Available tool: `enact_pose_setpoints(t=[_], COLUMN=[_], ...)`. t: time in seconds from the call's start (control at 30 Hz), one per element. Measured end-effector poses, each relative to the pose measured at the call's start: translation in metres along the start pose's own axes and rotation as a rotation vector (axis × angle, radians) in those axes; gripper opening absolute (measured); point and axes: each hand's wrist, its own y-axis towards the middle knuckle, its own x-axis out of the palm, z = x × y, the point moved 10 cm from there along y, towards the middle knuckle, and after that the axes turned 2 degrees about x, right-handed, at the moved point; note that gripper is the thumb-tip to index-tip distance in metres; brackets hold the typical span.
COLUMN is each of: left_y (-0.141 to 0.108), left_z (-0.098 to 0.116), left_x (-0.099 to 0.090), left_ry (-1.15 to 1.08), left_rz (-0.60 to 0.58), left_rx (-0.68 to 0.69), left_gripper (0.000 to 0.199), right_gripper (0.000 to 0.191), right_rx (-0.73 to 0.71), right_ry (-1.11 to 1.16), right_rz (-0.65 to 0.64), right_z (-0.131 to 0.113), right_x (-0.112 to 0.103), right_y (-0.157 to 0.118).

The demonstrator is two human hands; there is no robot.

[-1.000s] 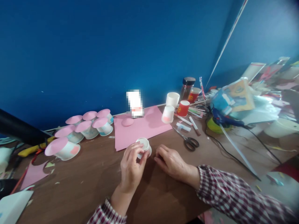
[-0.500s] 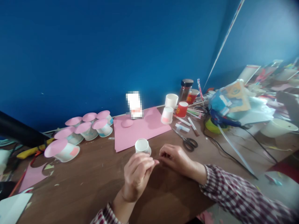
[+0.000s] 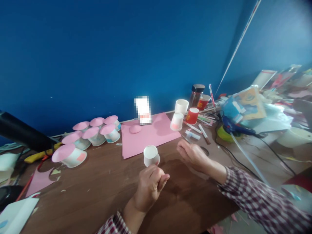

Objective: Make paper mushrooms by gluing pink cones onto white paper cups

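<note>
My left hand (image 3: 151,185) is closed in a fist, thumb along the top, just below a white paper cup (image 3: 151,155) standing upside down on the brown table. Anything inside that fist is hidden. To the right, my right hand (image 3: 191,154) has its fingers curled together, and I cannot make out anything in them. It covers most of a pair of scissors (image 3: 205,150), whose dark handle shows behind it. Beyond the cup lie pink paper sheets (image 3: 143,143) with a small pink paper cone (image 3: 135,129) on top.
At the left stand several cups with pink paper tops (image 3: 69,155). White cups (image 3: 176,122), a red cup (image 3: 192,116), a dark-lidded jar (image 3: 196,94) and a glue stick (image 3: 193,135) are at the back right. A glue gun (image 3: 236,125) and black cable lie farther right.
My right hand has moved right and away from my left hand, now over the scissors. My left hand has lowered slightly and its fingers are curled tighter. The view has shifted a little.
</note>
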Motion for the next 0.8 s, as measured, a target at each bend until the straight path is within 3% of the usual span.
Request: enact_pose_setpoints(t=[0.17,0.27,0.33,0.43,0.6,0.8], left_y=[-0.001,0.000,0.001,0.000,-0.010,-0.029], left_z=[-0.004,-0.002,-0.003,-0.008,-0.024,-0.069], left_x=[0.009,0.013,0.012,-0.002,-0.029,-0.049], left_ry=[-0.015,-0.038,-0.054,-0.059,-0.100,-0.212], left_rz=[-0.031,-0.054,-0.044,0.065,0.274,0.527], left_rx=[0.019,0.038,0.004,-0.076,-0.176,-0.424], left_gripper=[0.041,0.045,0.038,0.025,0.019,0.045], right_gripper=[0.033,0.032,0.024,0.012,0.018,0.022], right_rx=[0.010,-0.024,-0.062,-0.101,-0.146,-0.267], right_ry=[0.088,0.130,0.122,0.091,0.051,0.000], right_rz=[0.005,-0.024,-0.032,-0.005,0.014,-0.094], right_z=[0.002,-0.006,-0.012,-0.019,-0.033,-0.058], right_x=[-0.021,-0.020,-0.013,-0.005,0.007,0.053], right_y=[0.021,0.026,0.026,0.028,0.059,0.128])
